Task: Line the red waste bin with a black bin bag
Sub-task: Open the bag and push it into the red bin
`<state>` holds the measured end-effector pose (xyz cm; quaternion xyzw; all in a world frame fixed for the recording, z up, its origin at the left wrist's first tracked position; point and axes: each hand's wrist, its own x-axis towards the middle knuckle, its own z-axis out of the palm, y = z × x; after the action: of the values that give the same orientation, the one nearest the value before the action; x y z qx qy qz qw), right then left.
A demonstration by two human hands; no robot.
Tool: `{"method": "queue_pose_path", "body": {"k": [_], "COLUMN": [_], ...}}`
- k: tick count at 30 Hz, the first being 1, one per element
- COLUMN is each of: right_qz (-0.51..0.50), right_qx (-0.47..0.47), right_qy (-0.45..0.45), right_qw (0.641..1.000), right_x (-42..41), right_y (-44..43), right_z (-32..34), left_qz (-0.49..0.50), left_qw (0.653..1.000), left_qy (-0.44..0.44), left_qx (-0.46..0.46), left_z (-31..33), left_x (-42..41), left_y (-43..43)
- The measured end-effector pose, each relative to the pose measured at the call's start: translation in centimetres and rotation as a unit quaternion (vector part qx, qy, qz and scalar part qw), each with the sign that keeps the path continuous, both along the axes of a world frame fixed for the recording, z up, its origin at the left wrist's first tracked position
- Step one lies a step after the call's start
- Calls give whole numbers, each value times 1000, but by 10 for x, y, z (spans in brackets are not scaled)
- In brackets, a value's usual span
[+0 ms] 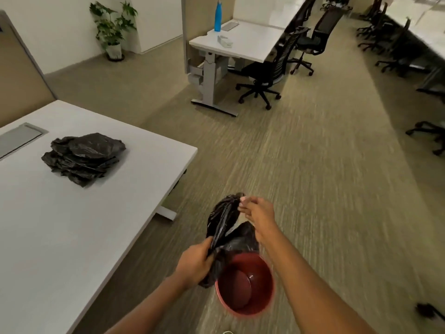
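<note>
The red waste bin [245, 283] stands on the carpet below me, and its inside is bare. Above its near-left rim hangs a crumpled black bin bag [225, 227]. My left hand [195, 263] grips the bag's lower bunched part beside the bin's left rim. My right hand [258, 210] pinches the bag's top edge higher up, farther from me. The bag is stretched between both hands and hangs outside the bin, its lower folds touching the rim.
A white table [79, 213] at left carries a pile of folded black bags [83, 157]. Desks and black office chairs [262, 75] stand ahead and right. A potted plant [113, 30] is by the far wall. A small dark object [427, 310] lies on the carpet at right.
</note>
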<state>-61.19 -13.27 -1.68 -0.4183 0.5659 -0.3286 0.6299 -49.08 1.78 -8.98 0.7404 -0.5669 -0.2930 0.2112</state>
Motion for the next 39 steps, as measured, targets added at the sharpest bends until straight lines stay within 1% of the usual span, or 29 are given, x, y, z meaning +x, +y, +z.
{"method": "queue_pose_path", "body": {"k": [2,3,4,5,6,7,8,9,10,11,12,14,16,18,20,22,24,26,28,31,33,34,35,36,37,38,39], "right_qz": [39,42,47,63,83,90,81,70,73,98,130,188,215,232,198,168,169,184,218,248,268,285,310,335,358,359,354], "right_qx": [-7,11,51,107,171,216,230,209,159,99,52,-14,-75,-120,-122,-117,-136,-102,-65,-48,-31,-33,-53,-74,-87,-91,-87], "right_qy": [102,143,166,162,133,84,32,4,5,27,60,111,158,202,204,217,249,257,290,323,330,358,406,459,500,515,518], "right_qw": [994,989,984,979,973,969,969,975,985,990,988,976,961,944,951,954,944,943,930,912,905,888,858,819,784,773,774], "right_x": [-27,-41,-55,-69,-83,-95,-106,-115,-123,-129,-134,-139,-143,-150,-164,-179,-194,-204,-209,-212,-212,-210,-208,-205,-201,-196,-190], "right_y": [-1,1,4,8,12,15,14,12,6,-1,-9,-27,-43,-53,-59,-58,-55,-51,-46,-39,-32,-28,-23,-18,-14,-10,-9], "right_z": [-15,-27,-39,-51,-66,-81,-95,-108,-122,-132,-142,-160,-175,-188,-205,-221,-237,-251,-263,-280,-288,-291,-295,-298,-301,-303,-305], "left_qz": [67,91,104,112,119,124,125,123,120,119,118,108,94,89,94,93,79,58,25,-23,-32,-22,0,31,68,118,179], "left_qw": [990,981,972,965,959,955,953,950,947,943,938,927,923,927,931,942,955,965,971,961,952,950,951,955,958,955,947], "left_qy": [122,170,209,237,254,267,277,287,297,310,323,350,356,345,332,297,251,194,129,70,65,74,84,72,26,-34,-76], "left_qx": [-10,-16,-23,-30,-30,-22,-9,3,16,29,46,82,110,119,122,123,139,169,202,266,299,301,298,288,279,268,254], "left_z": [-4,-6,-10,-15,-20,-27,-35,-44,-54,-64,-74,-94,-114,-132,-149,-168,-185,-200,-215,-237,-246,-249,-250,-251,-250,-248,-244], "left_x": [-14,-20,-26,-32,-37,-42,-48,-53,-57,-62,-67,-77,-85,-90,-95,-96,-96,-96,-96,-96,-96,-96,-96,-98,-101,-106,-114], "left_y": [-5,-8,-12,-16,-21,-26,-31,-35,-40,-45,-50,-60,-68,-77,-83,-89,-95,-104,-112,-122,-124,-125,-124,-123,-120,-117,-113]}}
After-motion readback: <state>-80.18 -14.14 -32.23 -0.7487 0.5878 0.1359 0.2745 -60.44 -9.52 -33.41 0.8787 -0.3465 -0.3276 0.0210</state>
